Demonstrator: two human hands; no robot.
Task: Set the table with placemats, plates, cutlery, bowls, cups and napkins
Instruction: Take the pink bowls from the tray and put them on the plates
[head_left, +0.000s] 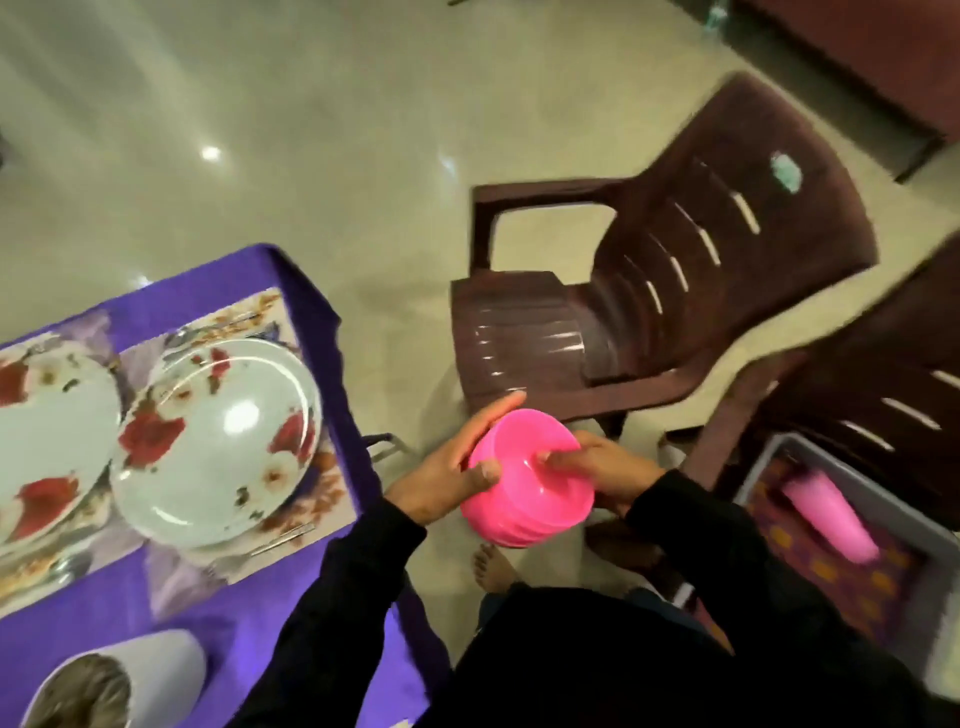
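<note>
You are on the bowls step: both your hands are wrapped around a stack of pink bowls (527, 480), held in the air off the table's edge, at about five o'clock from the nearest plate (215, 441). Your left hand (447, 467) grips the stack's left side with the thumb over the rim and the fingers curled behind it; your right hand (597, 475) clasps the right side, thumb pressed onto the top bowl. How many bowls are nested I cannot tell. On the purple tablecloth (244, 613) the settings look part done: two flowered plates sit on printed placemats (260, 322), the second plate (47, 431) at nine o'clock of the first, with cutlery (283, 538) lying beside them, blurred. No bowl, cup or napkin shows at these places yet. The next move, as I judge it, calls for swinging the stack toward ten o'clock over the table, then freeing one hand to peel off the top bowl while the other keeps the rest steady. Pink cups (831, 517) wait in a grey bin (769, 457) at your three o'clock, by the brown chairs (675, 291).
</note>
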